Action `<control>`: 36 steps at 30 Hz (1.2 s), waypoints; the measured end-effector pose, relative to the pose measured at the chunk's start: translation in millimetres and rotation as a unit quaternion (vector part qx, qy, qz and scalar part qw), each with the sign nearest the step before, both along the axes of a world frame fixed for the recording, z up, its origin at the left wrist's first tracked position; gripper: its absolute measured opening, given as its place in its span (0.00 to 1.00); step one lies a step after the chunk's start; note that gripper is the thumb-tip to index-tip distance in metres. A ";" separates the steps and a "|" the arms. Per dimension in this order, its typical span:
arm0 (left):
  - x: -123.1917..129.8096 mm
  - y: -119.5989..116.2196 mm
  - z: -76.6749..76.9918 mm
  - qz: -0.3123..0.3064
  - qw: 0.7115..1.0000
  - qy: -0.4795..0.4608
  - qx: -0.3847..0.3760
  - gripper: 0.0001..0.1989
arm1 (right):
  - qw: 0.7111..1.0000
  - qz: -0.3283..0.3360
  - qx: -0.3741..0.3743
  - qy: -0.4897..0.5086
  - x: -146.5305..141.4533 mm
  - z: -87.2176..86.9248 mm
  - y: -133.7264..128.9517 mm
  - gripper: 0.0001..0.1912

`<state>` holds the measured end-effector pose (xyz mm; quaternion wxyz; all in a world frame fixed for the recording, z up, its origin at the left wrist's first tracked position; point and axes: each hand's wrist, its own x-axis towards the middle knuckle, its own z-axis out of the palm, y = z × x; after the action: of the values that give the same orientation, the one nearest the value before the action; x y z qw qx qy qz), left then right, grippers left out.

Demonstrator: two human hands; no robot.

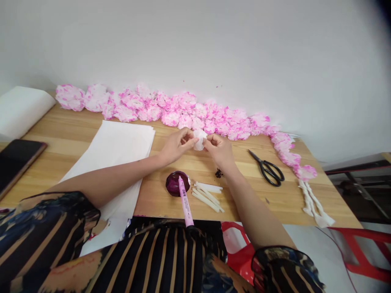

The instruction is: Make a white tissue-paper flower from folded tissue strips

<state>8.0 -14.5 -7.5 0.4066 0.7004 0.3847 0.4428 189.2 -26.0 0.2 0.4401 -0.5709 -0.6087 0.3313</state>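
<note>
Pinching the white paper point(200, 139) beyond the dish point(172, 188) with left hand point(177, 146) and right hand point(221, 152), might tear it by pulling too hard, or knock the pen point(185, 201) at the dish by lowering a wrist carelessly.

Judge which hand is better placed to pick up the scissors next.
Probably the right hand: the black scissors lie on its outer side, while the left hand would have to cross past it. Both hands hold the small white piece.
</note>
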 end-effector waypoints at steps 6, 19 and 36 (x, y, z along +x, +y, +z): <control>4.4 -4.7 4.1 0.052 0.989 0.109 0.085 0.09 | 0.996 -0.025 0.051 -0.064 -5.9 0.8 -5.2 0.11; -0.7 5.3 -0.9 0.052 0.998 0.017 0.007 0.06 | 0.999 -0.024 0.017 -0.044 -4.5 2.9 -3.7 0.11; 1.6 8.6 -7.4 0.039 0.999 0.016 0.004 0.04 | 0.999 -0.001 0.027 -0.036 0.2 -4.6 0.5 0.11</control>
<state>9.7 -6.0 -14.9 0.3803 0.6937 0.4161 0.4483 189.4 -25.5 -4.4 0.4332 -0.5713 -0.6324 0.2934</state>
